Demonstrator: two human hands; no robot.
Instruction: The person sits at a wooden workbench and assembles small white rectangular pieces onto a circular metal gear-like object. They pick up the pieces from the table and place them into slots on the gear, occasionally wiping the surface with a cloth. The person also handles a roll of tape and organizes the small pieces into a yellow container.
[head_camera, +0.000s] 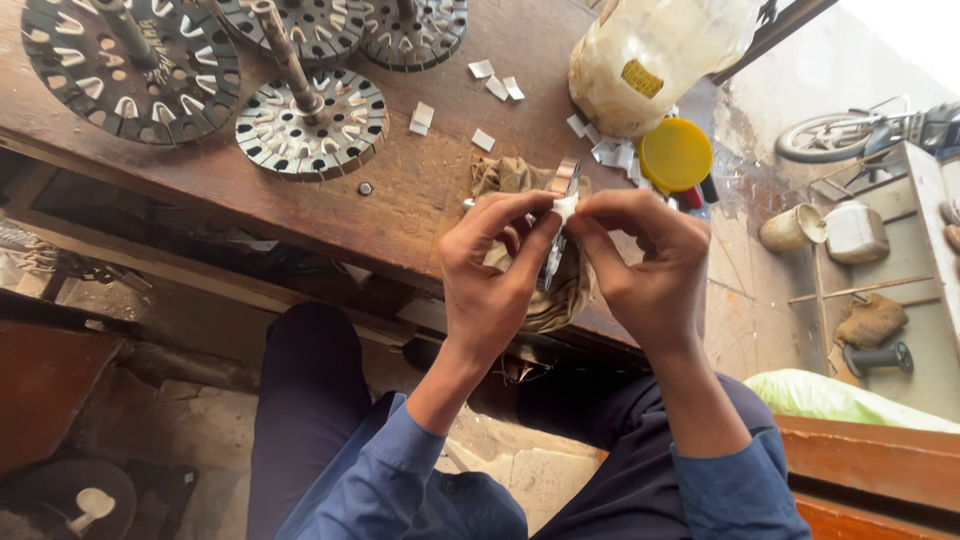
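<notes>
Both hands, left hand (487, 268) and right hand (645, 262), pinch a small white paper slip (566, 207) over a slotted metal stator core (558, 228). It stands edge-up on brown cloth (512, 178) at the wooden workbench (420, 190) edge.

A worn, dark wooden worktop (420, 200) stands over a dusty stone floor (150, 420); daylight washes the concrete ground (760, 290) at right.

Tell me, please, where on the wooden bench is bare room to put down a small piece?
Bare wood lies between the slotted metal disc and the brown cloth, along the bench front edge. It is crowded around the plastic jar and yellow lid, where white paper pieces lie scattered.
</notes>
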